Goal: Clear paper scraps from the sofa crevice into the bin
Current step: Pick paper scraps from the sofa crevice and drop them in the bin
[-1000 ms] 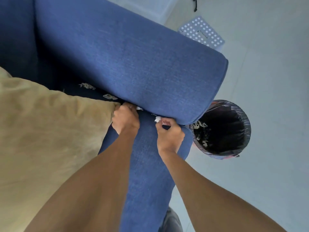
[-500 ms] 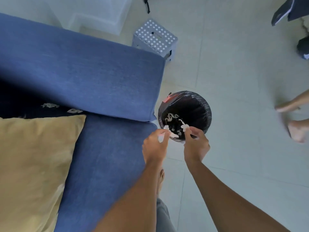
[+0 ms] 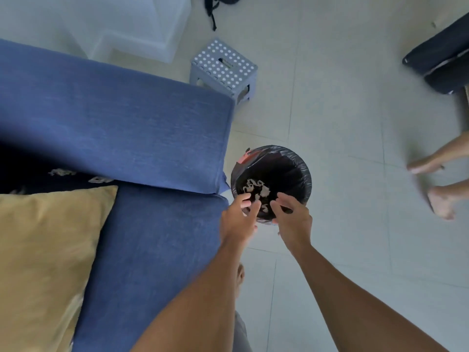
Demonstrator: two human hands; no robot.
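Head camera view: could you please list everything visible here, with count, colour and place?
sofa: one, blue, left half
cushion: one, tan, on the seat, lower left
scraps in crevice: at least two, pale, in the dark gap above the cushion
bin: one, black liner, on the floor by the sofa's end
scraps in bin: several, pale, inside the bin
step stool: one, grey with white dots, behind the sofa
storage box: one, translucent white, top left
dark cushion: one, black, top right
another person's feet: two, bare, right edge
left hand: fingers spread over the bin
right hand: fingers spread over the bin
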